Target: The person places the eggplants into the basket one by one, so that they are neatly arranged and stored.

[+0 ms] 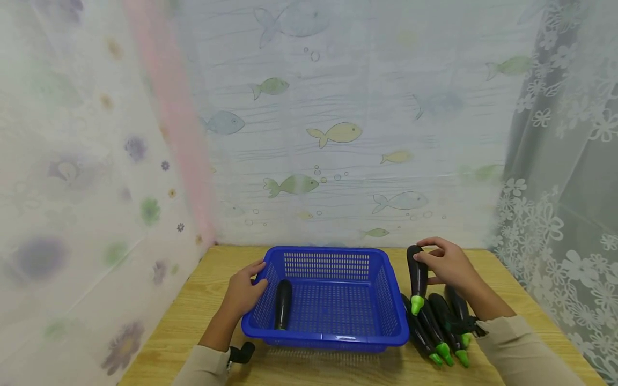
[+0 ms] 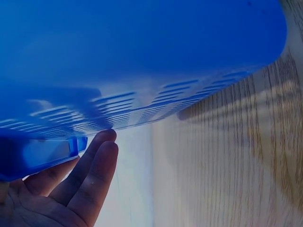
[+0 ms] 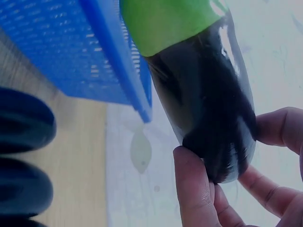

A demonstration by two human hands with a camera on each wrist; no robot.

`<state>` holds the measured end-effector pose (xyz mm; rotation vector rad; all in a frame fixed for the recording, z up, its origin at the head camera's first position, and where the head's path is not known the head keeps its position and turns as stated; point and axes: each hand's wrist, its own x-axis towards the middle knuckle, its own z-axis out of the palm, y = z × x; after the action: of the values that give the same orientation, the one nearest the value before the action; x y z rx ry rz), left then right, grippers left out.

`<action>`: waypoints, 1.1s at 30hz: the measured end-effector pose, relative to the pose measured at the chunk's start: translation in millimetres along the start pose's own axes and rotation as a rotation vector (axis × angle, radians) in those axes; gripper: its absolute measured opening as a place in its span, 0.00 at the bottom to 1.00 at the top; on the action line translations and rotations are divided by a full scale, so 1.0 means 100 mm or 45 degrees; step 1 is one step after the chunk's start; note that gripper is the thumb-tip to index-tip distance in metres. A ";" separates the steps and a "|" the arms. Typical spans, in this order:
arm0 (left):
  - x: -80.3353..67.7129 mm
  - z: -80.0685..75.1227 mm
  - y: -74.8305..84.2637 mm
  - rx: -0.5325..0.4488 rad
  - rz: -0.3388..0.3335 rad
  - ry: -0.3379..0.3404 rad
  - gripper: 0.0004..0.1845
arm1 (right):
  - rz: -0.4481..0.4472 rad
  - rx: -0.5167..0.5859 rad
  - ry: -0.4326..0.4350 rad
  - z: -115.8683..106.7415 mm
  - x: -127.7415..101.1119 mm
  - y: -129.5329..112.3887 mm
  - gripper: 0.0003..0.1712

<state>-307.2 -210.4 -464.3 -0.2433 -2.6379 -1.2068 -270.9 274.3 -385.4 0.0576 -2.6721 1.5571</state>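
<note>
So the right hand (image 1: 449, 264) has a glossy dark purple toy eggplant with a bright green cap (image 1: 417, 279) pinched by its rounded dark end, thumb on one side and fingers curled round the other. The right wrist view shows this well: the fingertips (image 3: 194, 189) close on the blunt tip, and the green cap points away from the grip. The eggplant is lifted and tilted, cap end down toward the person, just outside the right wall of the blue perforated plastic basket (image 1: 338, 257).

Right below that grip, a bunch of four more dark eggplants with green caps (image 1: 441, 327) lies side by side on the light wooden table (image 1: 203, 300), just beside the basket's right wall.

The left hand (image 1: 246, 289) is on the basket's left rim. Its fingers are fairly straight and lie against the slotted wall and under the lip, as seen from the left wrist view (image 2: 92, 165). It's more pressing than clutching. Just inside the wall from that hand, one dark eggplant (image 1: 282, 304) lies on the basket floor.
</note>
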 end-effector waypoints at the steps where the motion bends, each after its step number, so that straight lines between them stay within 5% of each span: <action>1: 0.00 0.00 0.00 0.002 0.001 0.000 0.30 | -0.006 0.005 -0.002 0.01 0.01 -0.01 0.33; 33: 0.00 -0.03 0.04 0.005 -0.031 -0.025 0.30 | 0.016 0.164 -0.154 0.61 0.28 -0.29 0.30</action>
<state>-305.6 -210.4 -459.2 -0.2238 -2.6677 -1.2127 -298.9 206.3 -388.7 0.1439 -2.6611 1.7827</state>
